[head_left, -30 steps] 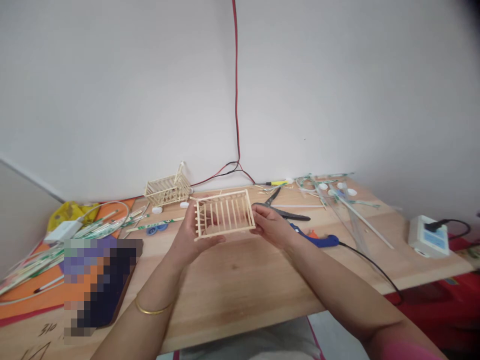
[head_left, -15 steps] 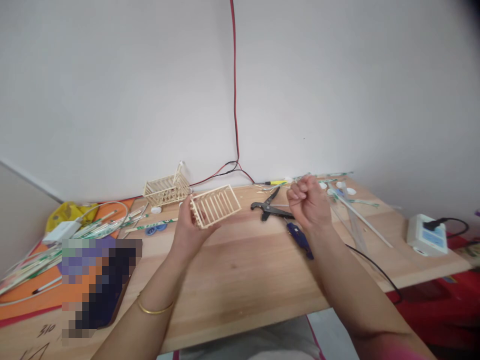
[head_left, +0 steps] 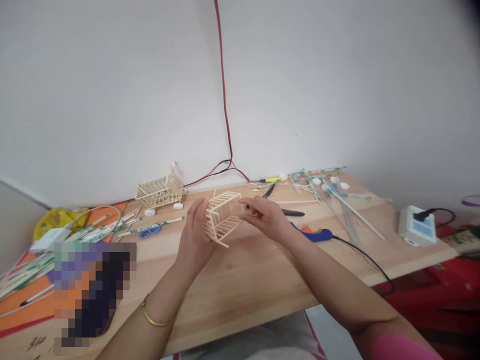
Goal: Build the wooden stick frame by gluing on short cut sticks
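In front and to the right of the stick basket (head_left: 159, 194), the left hand (head_left: 195, 240) clamps the slatted stick frame (head_left: 225, 202), while the right hand (head_left: 268, 217) curls at its opposite end, contact unclear, seemingly for adjusting, which calls for gentle steadiness.

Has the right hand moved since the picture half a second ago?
Yes: the right hand moved leftward, away from the white boxy plastic power socket, toward the pale slatted wooden-stick frame.

Forms an oblong, slatted frame (head_left: 224, 226) of pale sticks (head_left: 222, 243) — tilts over the table (head_left: 240, 280), pokes stick ends past a near corner.
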The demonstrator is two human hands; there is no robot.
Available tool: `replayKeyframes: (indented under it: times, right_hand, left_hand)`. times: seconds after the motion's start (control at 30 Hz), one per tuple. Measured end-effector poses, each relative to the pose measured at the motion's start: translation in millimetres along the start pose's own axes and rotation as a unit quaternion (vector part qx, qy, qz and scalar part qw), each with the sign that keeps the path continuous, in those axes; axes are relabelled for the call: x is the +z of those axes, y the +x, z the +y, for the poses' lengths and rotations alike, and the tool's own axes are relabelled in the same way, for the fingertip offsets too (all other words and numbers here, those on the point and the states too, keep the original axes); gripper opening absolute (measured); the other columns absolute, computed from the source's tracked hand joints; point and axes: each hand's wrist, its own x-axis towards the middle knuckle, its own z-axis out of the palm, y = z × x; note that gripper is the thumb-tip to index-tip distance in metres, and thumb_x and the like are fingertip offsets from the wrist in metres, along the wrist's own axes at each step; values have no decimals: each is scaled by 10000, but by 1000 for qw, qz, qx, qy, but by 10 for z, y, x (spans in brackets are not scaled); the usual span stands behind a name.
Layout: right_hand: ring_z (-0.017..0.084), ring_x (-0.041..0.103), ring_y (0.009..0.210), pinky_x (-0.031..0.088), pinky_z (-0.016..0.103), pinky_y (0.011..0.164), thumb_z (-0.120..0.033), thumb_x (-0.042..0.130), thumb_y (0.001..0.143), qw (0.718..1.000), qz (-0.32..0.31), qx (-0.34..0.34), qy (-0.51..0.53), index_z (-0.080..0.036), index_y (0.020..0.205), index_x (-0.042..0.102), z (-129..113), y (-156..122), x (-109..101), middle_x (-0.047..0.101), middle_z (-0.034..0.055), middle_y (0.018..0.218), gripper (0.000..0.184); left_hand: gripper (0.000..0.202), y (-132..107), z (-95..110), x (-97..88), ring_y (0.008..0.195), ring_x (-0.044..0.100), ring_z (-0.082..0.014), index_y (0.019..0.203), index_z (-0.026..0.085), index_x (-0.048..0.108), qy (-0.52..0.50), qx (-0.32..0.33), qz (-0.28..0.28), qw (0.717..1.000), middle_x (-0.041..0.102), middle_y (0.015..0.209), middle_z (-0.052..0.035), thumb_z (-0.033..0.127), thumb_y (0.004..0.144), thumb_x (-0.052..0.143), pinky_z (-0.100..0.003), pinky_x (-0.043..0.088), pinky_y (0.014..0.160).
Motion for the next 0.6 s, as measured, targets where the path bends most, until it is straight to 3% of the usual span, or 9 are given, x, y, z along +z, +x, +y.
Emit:
replayKeyframes:
  times: [0.07, 0.17, 0.27, 0.33, 0.4, 0.53, 0.6]
  right_hand:
    - [161, 536, 689, 441, 282, 641, -344, 600, 868, 999, -2, -17, -27, -214, 1133, 612, 5, 12, 26, 559, 29, 761, 295]
    - [164, 539, 740, 432, 281, 651, -274, 550, 899, 999, 3, -48, 3, -203, 938, 666, -7, 20, 7, 564, 48, 789, 141]
    - [150, 537, 721, 423, 278, 642, -278, 588, 877, 995, 22, -24, 95, -204, 804, 654, -52, 15, -72, 568, 29, 753, 124]
    - [146, 530, 712, 421, 288, 653, -310, 608, 863, 985, 50, 19, 166, -205, 761, 626, -72, 16, -149, 565, 16, 736, 148]
    - [133, 498, 661, 411, 283, 624, -349, 596, 865, 958, 112, 64, 257, -213, 710, 567, -65, 33, -248, 524, -6, 694, 208]
    - [101, 286, 510, 305, 248, 496, -429, 610, 830, 858, 285, 108, 413, -217, 622, 374, 8, 102, -536, 331, -47, 625, 379]
    - [105, 212, 515, 264, 259, 490, -449, 647, 791, 834, 337, 113, 422, -216, 614, 328, 45, 127, -697, 288, -44, 648, 433]
  left_hand:
    - [772, -7, 24, 4, 1300, 379, -305, 1398, 169, 256, -3, 5, -7, 1000, 394, 1361, -206, 184, 748, 672, -494, 376, 1052]
    - [759, -8, 18, 7, 1303, 376, -308, 1385, 181, 280, -23, -11, -12, 1000, 399, 1361, -196, 182, 737, 677, -498, 377, 1048]
    - [804, 13, -15, -5, 1184, 492, -296, 1346, 193, 331, -114, -121, -12, 986, 431, 1326, -173, 210, 656, 744, -463, 466, 949]
    - [832, 41, -34, -24, 1007, 591, -251, 1307, 194, 366, -222, -250, -30, 942, 506, 1230, -140, 248, 594, 791, -401, 530, 812]
    - [796, 75, -43, -48, 873, 626, -202, 1247, 188, 414, -333, -355, -40, 873, 582, 1082, -83, 277, 565, 814, -348, 535, 741]
    - [632, 128, -55, -94, 895, 640, -188, 1118, 183, 520, -490, -434, -16, 756, 645, 1000, -45, 275, 570, 820, -327, 502, 819]
    - [553, 133, -68, -114, 924, 641, -193, 1082, 188, 559, -531, -453, -32, 716, 662, 1035, -57, 277, 596, 809, -324, 498, 828]
